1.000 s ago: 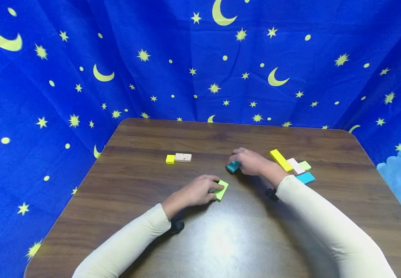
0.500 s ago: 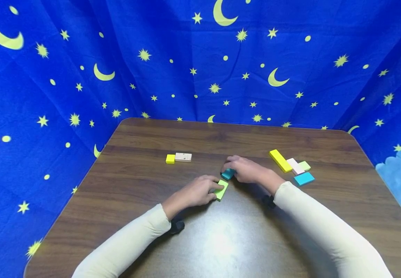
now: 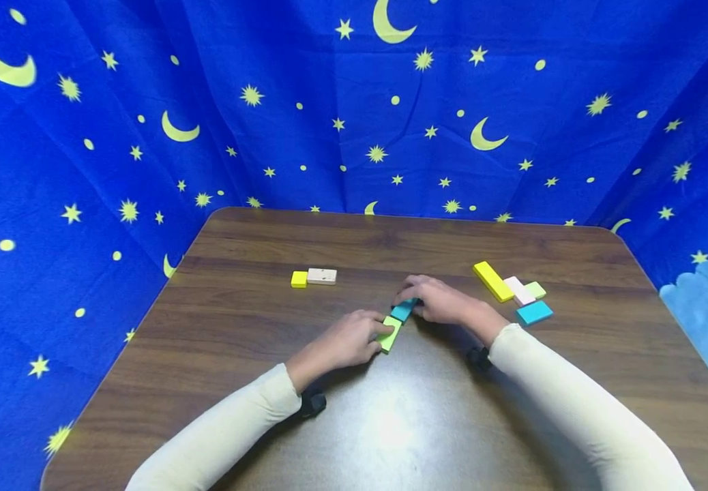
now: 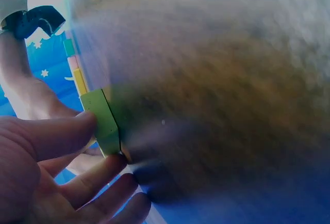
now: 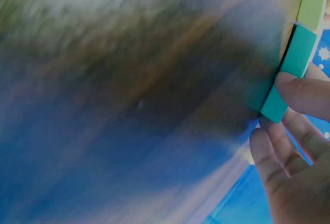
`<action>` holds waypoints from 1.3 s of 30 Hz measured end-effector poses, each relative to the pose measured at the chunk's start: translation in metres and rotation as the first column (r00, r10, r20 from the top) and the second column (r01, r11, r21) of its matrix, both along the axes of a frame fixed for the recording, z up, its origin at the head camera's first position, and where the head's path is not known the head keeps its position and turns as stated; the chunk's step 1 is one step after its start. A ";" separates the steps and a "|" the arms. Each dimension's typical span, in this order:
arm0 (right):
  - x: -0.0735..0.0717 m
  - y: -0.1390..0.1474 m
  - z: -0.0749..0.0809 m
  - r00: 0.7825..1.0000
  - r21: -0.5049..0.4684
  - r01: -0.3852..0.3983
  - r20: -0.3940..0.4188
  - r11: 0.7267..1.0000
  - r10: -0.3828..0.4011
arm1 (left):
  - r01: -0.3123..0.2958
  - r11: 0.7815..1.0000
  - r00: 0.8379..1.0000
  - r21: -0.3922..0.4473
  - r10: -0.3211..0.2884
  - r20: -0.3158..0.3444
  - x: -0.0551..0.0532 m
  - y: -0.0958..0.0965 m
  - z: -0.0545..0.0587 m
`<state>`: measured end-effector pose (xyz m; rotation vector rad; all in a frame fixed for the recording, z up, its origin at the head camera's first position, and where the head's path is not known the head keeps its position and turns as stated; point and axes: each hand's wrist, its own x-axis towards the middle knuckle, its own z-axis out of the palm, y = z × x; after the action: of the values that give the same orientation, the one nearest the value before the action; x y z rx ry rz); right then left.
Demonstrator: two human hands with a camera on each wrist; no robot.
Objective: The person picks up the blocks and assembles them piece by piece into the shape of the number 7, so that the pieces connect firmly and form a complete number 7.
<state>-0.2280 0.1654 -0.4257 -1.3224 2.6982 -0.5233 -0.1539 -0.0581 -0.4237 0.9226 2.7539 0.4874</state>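
My left hand (image 3: 349,337) pinches a light green block (image 3: 389,337) lying flat near the middle of the table. In the left wrist view its thumb is on one side of the block and a fingertip is at its end. My right hand (image 3: 440,299) grips a teal block (image 3: 404,311) between thumb and fingers. The teal block lies end to end with the green one, in a slanting row; the right wrist view shows their ends meeting, teal block (image 5: 300,51) below green block (image 5: 312,2). Fingers cover part of both blocks.
Back left on the wooden table (image 3: 256,245), a small yellow block (image 3: 299,279) sits beside a speckled whitish block (image 3: 322,276). To the right are a long yellow block (image 3: 493,281), a pale pink block (image 3: 519,290), a light green block (image 3: 535,290) and a blue block (image 3: 535,313).
My right hand has brought the teal block leftward and toward me, up to the green block's far end. My left hand has stayed on the green block.
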 end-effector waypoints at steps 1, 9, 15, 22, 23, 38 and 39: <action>0.000 -0.001 -0.001 1.000 -0.004 -0.013 -0.007 1.000 0.013 | -0.003 1.000 1.000 -0.006 0.003 -0.003 0.001 0.000 0.000; 0.000 -0.005 -0.001 1.000 -0.026 -0.027 -0.016 0.999 0.026 | -0.008 1.000 1.000 -0.006 0.008 -0.002 0.003 0.001 0.004; 0.001 -0.007 -0.003 1.000 -0.014 -0.027 -0.014 1.000 0.027 | 0.001 1.000 1.000 0.006 -0.001 -0.002 0.004 0.000 0.002; 0.002 -0.007 -0.001 1.000 -0.001 -0.026 -0.016 1.000 0.026 | 0.010 1.000 1.000 0.024 -0.009 -0.006 0.005 -0.001 0.003; 0.002 -0.007 0.000 1.000 0.005 -0.021 -0.006 1.000 0.021 | 0.010 1.000 1.000 0.025 -0.010 -0.006 0.005 -0.002 0.002; 0.003 0.002 0.005 0.986 0.040 0.109 0.123 0.993 -0.113 | 0.113 0.992 0.993 0.049 -0.115 0.032 -0.020 -0.004 0.007; 0.003 0.003 0.005 0.986 0.043 0.110 0.122 0.993 -0.115 | 0.125 0.991 0.991 0.038 -0.126 0.039 -0.021 -0.004 0.007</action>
<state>-0.2251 0.1680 -0.4208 -1.0954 2.6780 -0.5455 -0.1753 -0.0618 -0.4167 1.0738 2.6384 0.5289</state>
